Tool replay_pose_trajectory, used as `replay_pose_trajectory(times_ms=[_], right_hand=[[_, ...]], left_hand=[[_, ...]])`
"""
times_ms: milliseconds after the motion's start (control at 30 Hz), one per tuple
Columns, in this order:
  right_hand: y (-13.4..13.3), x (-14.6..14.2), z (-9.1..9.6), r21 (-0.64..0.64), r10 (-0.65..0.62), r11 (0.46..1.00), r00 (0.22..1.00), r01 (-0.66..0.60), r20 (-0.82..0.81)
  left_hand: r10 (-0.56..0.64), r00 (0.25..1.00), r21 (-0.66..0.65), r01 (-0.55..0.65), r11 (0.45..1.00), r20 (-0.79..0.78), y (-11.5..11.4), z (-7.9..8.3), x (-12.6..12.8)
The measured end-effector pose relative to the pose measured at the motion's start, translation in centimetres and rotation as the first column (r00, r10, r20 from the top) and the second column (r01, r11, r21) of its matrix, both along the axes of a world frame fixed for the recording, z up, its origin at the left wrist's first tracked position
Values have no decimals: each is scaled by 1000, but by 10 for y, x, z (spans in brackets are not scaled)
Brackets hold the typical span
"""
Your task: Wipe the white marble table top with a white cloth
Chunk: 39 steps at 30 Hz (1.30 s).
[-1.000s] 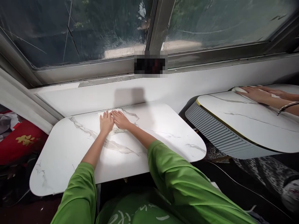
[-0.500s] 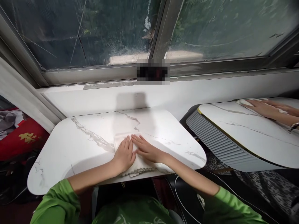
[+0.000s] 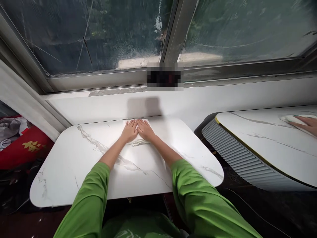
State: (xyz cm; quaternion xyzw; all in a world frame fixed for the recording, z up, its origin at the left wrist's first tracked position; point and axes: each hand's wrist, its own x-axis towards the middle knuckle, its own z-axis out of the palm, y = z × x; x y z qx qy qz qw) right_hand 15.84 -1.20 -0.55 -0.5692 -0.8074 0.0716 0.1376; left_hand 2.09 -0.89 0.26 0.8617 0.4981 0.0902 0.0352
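Observation:
A white cloth [image 3: 139, 142] lies on the white marble-patterned tabletop [image 3: 61, 172], close to its far edge by the wall. My left hand [image 3: 129, 131] rests flat on the cloth, fingers stretched forward. Beside it, my right hand [image 3: 145, 130] presses flat on the same cloth, the two thumbs nearly touching. Most of the cloth is hidden under both palms; its ruffled near edge shows below the wrists.
At the right stands a second marble-patterned table [image 3: 262, 132] with a ribbed side, where another person's hand [image 3: 304, 124] rests on a white cloth [image 3: 288, 118]. A window frame [image 3: 99, 79] runs behind. A red bag [image 3: 29, 145] sits at the left.
Both my hands and the cloth have slid forward from the table's near-middle to its far edge. On the other table, the other person's hand and cloth have shifted right.

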Motion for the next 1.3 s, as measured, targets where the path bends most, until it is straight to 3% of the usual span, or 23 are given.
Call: replay_pose_trajectory(times_ms=[100,200,333,467,567,667,833,933,1000,1133,1300], right_hand=[[2,14,-4,24,32,999,999,-32,8],[-15,38,-11,59,63,996,998,-64,8],[-64,82,-20,90,126,988,992,-125,-10],[-122,120,-23,43,145,989,984,-142,-99],[-145,132,-22,20,104,995,974,-102,-201],[-135,130,-22,72,60,997,959,-41,-278],[-62,104,-17,101,-130,982,955,162,-267],[-20,92,-8,96,-185,971,946,217,-268],[-5,91,-4,79,-181,975,947,209,-266],[-15,116,-7,63,-180,978,952,201,-248],[-86,178,-21,131,-118,978,954,159,-274]], left_hand=[[49,999,53,-48,997,-15,-4,-6,18],[55,998,67,-53,996,-23,-24,-8,40],[37,997,72,-31,997,-73,-77,-9,79],[-15,990,114,32,993,-141,-142,-16,122],[-48,989,123,65,990,-137,-166,-24,144],[-62,993,96,72,993,-102,-150,-25,146],[-123,990,34,126,991,-70,-66,-11,121],[-50,998,39,52,998,-47,-24,-3,113],[1,999,39,1,999,-49,-10,-2,117],[-2,999,40,4,999,-41,-20,-5,143],[-52,997,42,54,998,-51,-87,-13,195]])
